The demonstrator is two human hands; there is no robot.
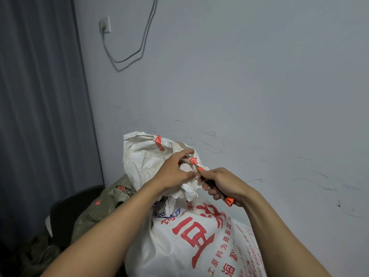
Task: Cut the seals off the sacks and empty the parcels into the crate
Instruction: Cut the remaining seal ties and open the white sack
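Note:
A white woven sack (191, 236) with red printed characters stands upright in front of me, its neck bunched and tied with an orange seal (193, 161). My left hand (173, 170) pinches the gathered neck just beside the seal. My right hand (221, 183) grips a cutter with an orange tip and orange end (229, 201); its tip touches the seal from below. A loose orange strap end (159, 142) sticks up from the sack's crumpled top. The parcels are hidden inside the sack. No crate is visible.
A green-grey woven sack (103, 206) with orange tags leans on a dark rounded object (65, 204) at the left. A scuffed wall (259, 96) stands close behind, with a socket and cable (104, 26). A grey curtain (40, 96) hangs at the left.

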